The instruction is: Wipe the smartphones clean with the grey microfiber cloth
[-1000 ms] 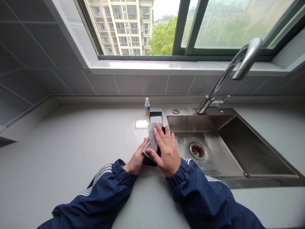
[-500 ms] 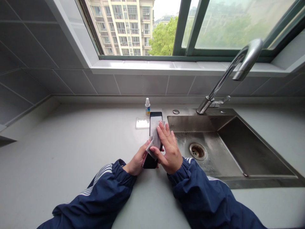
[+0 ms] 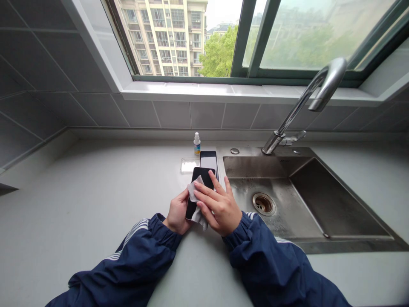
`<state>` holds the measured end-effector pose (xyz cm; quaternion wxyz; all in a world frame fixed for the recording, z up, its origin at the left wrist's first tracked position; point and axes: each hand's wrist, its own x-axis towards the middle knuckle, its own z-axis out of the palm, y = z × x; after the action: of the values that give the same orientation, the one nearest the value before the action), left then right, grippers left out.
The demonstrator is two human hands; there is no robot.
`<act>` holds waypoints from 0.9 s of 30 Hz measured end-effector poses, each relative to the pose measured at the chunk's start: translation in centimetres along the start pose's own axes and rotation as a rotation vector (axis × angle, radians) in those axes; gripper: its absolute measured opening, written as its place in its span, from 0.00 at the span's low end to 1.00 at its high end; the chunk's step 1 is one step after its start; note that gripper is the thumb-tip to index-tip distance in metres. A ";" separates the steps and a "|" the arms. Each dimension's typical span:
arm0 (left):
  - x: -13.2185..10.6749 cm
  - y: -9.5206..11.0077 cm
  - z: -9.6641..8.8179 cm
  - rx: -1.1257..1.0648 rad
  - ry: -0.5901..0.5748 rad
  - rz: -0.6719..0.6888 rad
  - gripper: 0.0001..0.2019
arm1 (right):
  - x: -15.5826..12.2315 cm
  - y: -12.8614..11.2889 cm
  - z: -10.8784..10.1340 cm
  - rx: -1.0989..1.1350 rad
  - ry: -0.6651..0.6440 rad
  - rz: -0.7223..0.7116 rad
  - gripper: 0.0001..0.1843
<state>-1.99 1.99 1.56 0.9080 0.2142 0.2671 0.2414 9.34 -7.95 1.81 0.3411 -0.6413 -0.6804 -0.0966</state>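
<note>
My left hand [image 3: 177,212] grips the lower left edge of a black phone [image 3: 200,178], holding it tilted above the grey counter [image 3: 96,200]. My right hand [image 3: 218,205] presses a small light grey cloth [image 3: 192,193] against the phone's dark face, fingers curled over it. The cloth's lower part hangs below the phone. A second black phone [image 3: 208,159] lies flat on the counter just behind the held one.
A small white dropper bottle [image 3: 197,143] stands near the back wall, with a clear flat case [image 3: 187,165] beside it. To the right are a steel sink [image 3: 319,200] with a drain [image 3: 262,203] and a curved tap [image 3: 306,98].
The held phone has been lifted off the flat phone and shifted left. My right hand has drawn the cloth down from the upper part toward the phone's middle and lower edge.
</note>
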 end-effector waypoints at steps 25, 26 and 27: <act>-1.3 -0.7 -0.5 0.236 -0.259 -0.061 0.32 | 0.4 0.5 -0.9 -0.069 0.029 0.066 0.25; -1.2 -0.7 -0.3 0.190 -0.236 -0.028 0.30 | 0.4 0.4 -0.9 -0.058 0.013 0.051 0.24; -1.1 -0.6 -0.2 0.149 -0.210 0.004 0.29 | 0.4 0.2 -0.8 -0.046 -0.002 0.035 0.23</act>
<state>-2.71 0.91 1.52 0.9121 0.3058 0.1873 0.1989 9.85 -8.08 2.54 0.3273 -0.6610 -0.6669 -0.1057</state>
